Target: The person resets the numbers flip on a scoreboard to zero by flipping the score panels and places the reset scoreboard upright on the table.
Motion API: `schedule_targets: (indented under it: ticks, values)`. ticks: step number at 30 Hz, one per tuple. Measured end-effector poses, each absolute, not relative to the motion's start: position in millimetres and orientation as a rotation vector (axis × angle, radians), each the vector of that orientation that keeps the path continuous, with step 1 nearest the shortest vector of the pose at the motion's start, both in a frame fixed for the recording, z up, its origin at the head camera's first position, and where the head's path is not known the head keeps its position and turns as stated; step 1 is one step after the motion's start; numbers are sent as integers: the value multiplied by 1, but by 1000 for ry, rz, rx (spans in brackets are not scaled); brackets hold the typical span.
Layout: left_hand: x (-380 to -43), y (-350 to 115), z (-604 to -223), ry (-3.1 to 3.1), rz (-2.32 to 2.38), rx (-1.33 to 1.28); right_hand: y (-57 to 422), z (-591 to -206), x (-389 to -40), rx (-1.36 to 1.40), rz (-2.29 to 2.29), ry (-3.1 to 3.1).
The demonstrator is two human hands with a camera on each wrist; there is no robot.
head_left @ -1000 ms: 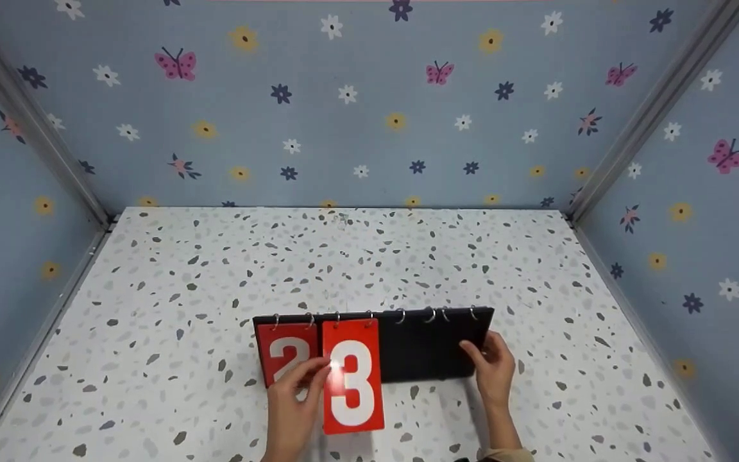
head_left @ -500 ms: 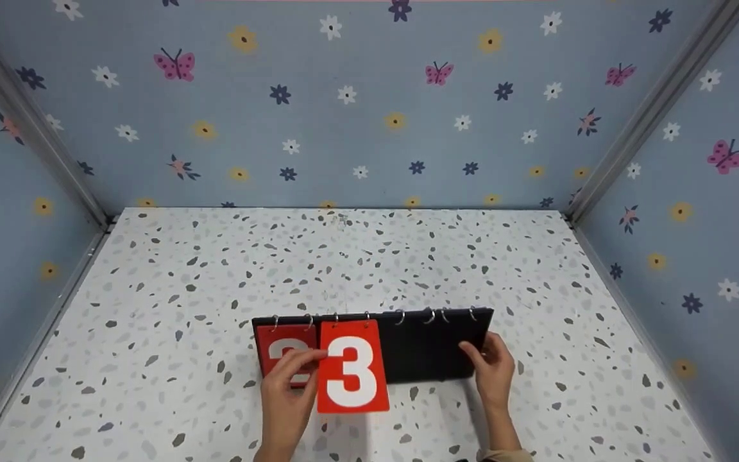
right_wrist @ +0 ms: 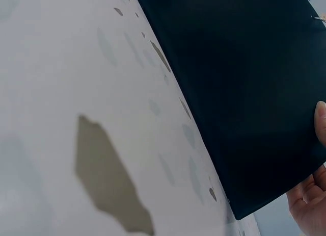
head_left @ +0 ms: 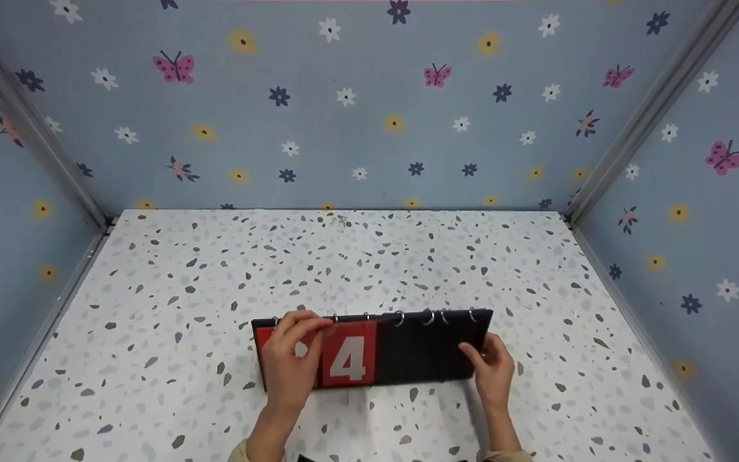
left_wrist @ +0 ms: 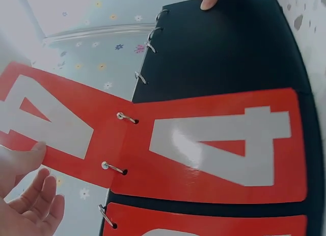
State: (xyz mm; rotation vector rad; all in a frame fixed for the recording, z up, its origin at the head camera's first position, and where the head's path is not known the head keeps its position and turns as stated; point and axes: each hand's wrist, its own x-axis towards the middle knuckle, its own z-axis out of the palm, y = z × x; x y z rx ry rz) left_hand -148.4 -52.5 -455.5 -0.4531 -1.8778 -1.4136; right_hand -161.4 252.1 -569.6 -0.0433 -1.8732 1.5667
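Note:
A black flip scoreboard [head_left: 421,353] with metal rings along its top edge stands on the table. One red card with a white 4 [head_left: 347,359] hangs against its front, left of the middle. My left hand [head_left: 292,356] pinches another red card [left_wrist: 109,103] at its edge; in the left wrist view this card is swung up over the rings and its visible side also reads 4. Behind my left hand a red number card [head_left: 267,378] on the far left is mostly hidden. My right hand [head_left: 494,366] grips the board's right end, thumb on the front and fingers behind.
The board's right half carries bare rings [head_left: 430,316]. Under it lies a white speckled tabletop [head_left: 344,263]. Blue panels with flowers and butterflies [head_left: 369,109] close off the back and both sides.
My left hand has raised the card showing 3 up to the rings and flipped it over, so a 4 now shows on the board. My right hand has stayed at the right end.

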Motion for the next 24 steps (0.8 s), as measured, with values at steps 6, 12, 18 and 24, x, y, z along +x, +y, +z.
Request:
schedule_targets:
  ticks: [6, 12, 18, 24]
  values:
    - [-166, -51, -449, -1930, -1366, -421, 248, -560, -159, -85, 1576, -1897]
    - [-184, -50, -446, -1956, -1319, -433, 243, -546, -154, -51, 1589, -1894]
    - [-198, -47, -447, -2029, -1301, -366, 237, -534, -150, -70, 1602, -1897]
    - [-210, -43, -452, -2097, -1282, -322, 238, -535, -150, -85, 1611, -1892]
